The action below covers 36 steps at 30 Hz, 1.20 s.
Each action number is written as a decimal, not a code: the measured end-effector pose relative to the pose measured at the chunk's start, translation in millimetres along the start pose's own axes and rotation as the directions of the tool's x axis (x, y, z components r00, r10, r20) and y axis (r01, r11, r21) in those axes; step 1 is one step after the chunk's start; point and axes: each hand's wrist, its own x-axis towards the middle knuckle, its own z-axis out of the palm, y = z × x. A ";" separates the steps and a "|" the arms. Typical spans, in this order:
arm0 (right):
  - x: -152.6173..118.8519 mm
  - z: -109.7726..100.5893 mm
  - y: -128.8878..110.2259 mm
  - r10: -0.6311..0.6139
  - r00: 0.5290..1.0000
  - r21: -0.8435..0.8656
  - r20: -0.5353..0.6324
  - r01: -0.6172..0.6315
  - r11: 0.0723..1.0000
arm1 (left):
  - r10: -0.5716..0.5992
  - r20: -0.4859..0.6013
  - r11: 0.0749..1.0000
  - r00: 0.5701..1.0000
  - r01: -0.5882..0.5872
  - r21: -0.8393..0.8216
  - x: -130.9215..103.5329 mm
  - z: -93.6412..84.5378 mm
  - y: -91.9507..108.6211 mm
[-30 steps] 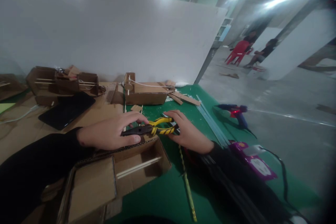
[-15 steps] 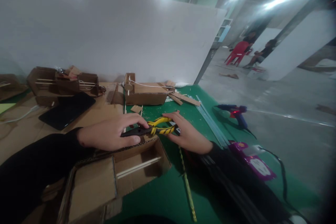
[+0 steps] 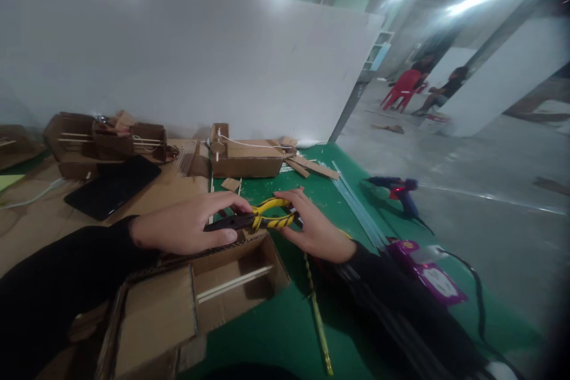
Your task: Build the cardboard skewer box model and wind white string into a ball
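Between my two hands lies a pair of pliers (image 3: 272, 214) with yellow and black handles and dark jaws pointing left. My left hand (image 3: 191, 222) grips the jaw end, thumb and fingers on either side of it. At the other end, my right hand (image 3: 314, 225) has its fingers around the handles. Just below sits an open cardboard box (image 3: 240, 285) with two thin wooden sticks across it and a flat panel over its left part. A twisted yellow-green rod (image 3: 318, 320) lies on the green tabletop, below my right hand.
A glue gun (image 3: 398, 187), clear glue sticks (image 3: 358, 205) and a purple pack (image 3: 427, 270) with a cable are on the right. Behind stand a long cardboard box (image 3: 247, 166) and another cardboard build (image 3: 107, 142). A black tablet-like slab (image 3: 113, 187) lies left. People sit far off.
Almost nothing differs. Both hands keep their hold on the pliers, and my right hand has shifted very slightly left.
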 end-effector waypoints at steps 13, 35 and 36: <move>1.1 -0.4 -4.1 0.002 1.000 -0.008 0.003 -0.002 1.000 | -0.032 0.008 0.999 0.999 0.032 -0.006 1.1 -2.2 0.2; 1.2 -1.9 -2.4 -0.012 0.999 -0.032 0.032 0.013 0.999 | -0.051 0.016 0.998 0.999 0.051 0.036 -0.4 -5.3 0.1; 1.2 -1.9 -2.6 -0.012 1.000 -0.033 0.029 0.013 0.999 | -0.057 0.022 0.997 0.998 0.056 0.044 -0.8 -5.7 0.2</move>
